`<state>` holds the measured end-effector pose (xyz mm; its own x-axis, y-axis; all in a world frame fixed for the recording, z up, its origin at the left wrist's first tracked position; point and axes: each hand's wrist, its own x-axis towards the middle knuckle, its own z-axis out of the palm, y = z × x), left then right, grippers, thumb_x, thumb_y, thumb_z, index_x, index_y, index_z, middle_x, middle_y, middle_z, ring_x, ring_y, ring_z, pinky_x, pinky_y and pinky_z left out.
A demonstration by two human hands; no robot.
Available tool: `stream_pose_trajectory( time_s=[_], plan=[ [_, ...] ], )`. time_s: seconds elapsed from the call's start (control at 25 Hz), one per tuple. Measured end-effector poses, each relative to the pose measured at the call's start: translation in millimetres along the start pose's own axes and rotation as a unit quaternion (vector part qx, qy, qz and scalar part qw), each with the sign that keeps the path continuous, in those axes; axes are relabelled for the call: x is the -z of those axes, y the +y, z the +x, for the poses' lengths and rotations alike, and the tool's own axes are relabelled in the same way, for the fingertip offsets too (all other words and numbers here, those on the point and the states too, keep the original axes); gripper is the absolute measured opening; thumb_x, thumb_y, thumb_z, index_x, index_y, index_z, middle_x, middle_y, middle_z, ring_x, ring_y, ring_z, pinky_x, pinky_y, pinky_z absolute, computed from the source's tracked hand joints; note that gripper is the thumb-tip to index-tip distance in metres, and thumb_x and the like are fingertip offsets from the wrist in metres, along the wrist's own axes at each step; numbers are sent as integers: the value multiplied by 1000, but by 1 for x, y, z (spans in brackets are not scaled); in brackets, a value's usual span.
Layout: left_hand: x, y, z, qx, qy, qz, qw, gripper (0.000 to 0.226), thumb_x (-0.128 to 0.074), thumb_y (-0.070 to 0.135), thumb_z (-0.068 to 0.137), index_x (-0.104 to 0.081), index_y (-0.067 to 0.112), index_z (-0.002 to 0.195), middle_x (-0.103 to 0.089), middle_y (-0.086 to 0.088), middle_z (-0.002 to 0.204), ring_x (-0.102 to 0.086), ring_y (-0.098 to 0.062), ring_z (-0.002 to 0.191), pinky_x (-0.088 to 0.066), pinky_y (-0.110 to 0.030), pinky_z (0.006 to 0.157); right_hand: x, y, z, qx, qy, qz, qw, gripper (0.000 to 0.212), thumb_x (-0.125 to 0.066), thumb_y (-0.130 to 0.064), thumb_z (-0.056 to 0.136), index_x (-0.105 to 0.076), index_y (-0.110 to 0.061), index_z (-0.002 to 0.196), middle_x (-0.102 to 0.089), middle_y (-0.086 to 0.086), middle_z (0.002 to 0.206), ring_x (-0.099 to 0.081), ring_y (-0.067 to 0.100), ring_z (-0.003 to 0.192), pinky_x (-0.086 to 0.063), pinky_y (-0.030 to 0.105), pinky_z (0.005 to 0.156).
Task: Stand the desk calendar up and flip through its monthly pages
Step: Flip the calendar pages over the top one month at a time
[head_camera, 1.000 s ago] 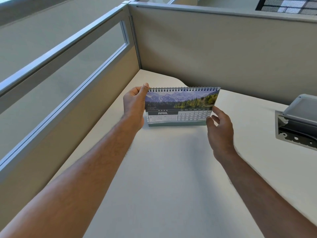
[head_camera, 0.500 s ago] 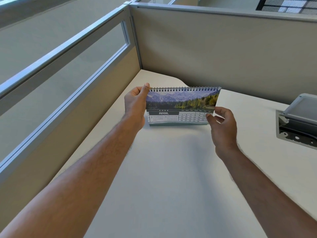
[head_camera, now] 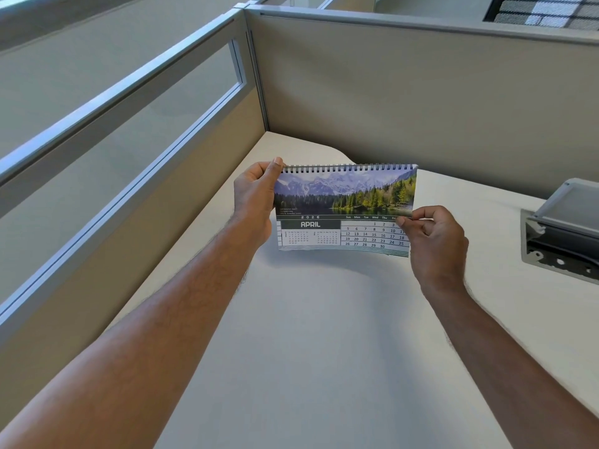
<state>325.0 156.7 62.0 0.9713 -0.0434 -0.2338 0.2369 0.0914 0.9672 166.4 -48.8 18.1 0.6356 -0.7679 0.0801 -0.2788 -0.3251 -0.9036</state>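
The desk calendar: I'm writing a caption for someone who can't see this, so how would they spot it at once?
Find the pale desk in the cubicle corner. Above its middle, the left hand and right hand hold the desk calendar by its sides. It alone has black spiral binding on top, a mountain lake photo and APRIL 2026.

- Two bare forearms are seen, reaching in from the bottom edge of the head view.
- No sleeves, watch, bracelet or rings are worn on what is shown.
- Fine hair is seen along both forearms.
- The left hand (head_camera: 256, 197) is shown ungloved, with a short, unpainted thumbnail.
- The right hand (head_camera: 436, 244) is likewise ungloved; its knuckles and creased finger joints are visible.
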Motion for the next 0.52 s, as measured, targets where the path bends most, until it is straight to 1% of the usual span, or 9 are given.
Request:
stream_pose_trajectory(
  time_s=[0.08,0.12,0.16,0.24,0.28,0.32,0.4,0.48,0.52],
  plan=[
    [0,1,0,-2,-2,-2,1000,21,-60,34,101,-65,18,89,-72,-3,93,-70,-15,82,-59,-29,76,3,-3,-1,8,1,-12,1000,9,-73,-30,94,-68,-23,92,-77,1,88,-68,11,75,-50,26,69],
    [0,1,0,0,-4,-3,1000,20,-60,33,102,-65,18,90,-72,-3,93,-71,-15,82,-60,-28,76,6,-4,-3,12,1,-11,1000,10,-72,-31,95,-71,-22,92,-79,1,93,-68,8,76,-51,24,70],
    [0,2,-1,1,-5,-4,1000,20,-60,33,102,-65,17,91,-72,-2,92,-72,-13,79,-60,-27,75,7,-4,-4,12,2,-2,1000,12,-72,-33,95,-74,-22,92,-79,1,100,-70,8,82,-54,24,76],
    [0,4,0,5,-8,-5,1000,20,-61,32,101,-65,16,91,-72,-2,89,-72,-9,70,-59,-25,68,12,-8,-4,-6,5,42,999,12,-73,-37,93,-75,-28,86,-79,-3,112,-72,10,99,-56,31,94],
    [0,6,0,9,-11,-3,1000,21,-62,33,101,-65,15,91,-73,-3,88,-72,-9,67,-60,-24,65,15,-14,-3,-21,0,82,996,12,-73,-36,93,-75,-30,83,-79,-8,108,-71,8,98,-56,32,94],
    [1,7,-1,16,-14,-4,1000,21,-62,34,101,-65,15,92,-73,-5,88,-73,-11,68,-61,-25,64,18,-20,-3,-34,-11,131,991,14,-71,-33,93,-74,-29,81,-78,-13,96,-69,6,90,-56,31,88],
    [3,10,-3,42,-18,-12,999,25,-61,39,100,-67,15,93,-76,-7,87,-75,-18,68,-63,-30,64,23,-37,1,-56,-31,228,971,16,-68,-25,95,-70,-23,79,-72,-14,76,-63,8,74,-51,28,72],
    [5,14,-6,72,-23,-38,996,31,-55,41,102,-68,14,91,-76,-10,84,-75,-25,69,-62,-35,65,27,-52,6,-61,-46,286,955,16,-66,-19,95,-62,-23,80,-67,-14,70,-60,5,67,-46,23,62],
    [7,15,-6,78,-29,-46,995,32,-51,37,101,-69,14,89,-76,-11,84,-74,-26,70,-61,-35,64,28,-61,10,-60,-49,302,950,17,-64,-17,95,-59,-25,80,-66,-15,70,-60,3,66,-46,21,60]
  ],
)
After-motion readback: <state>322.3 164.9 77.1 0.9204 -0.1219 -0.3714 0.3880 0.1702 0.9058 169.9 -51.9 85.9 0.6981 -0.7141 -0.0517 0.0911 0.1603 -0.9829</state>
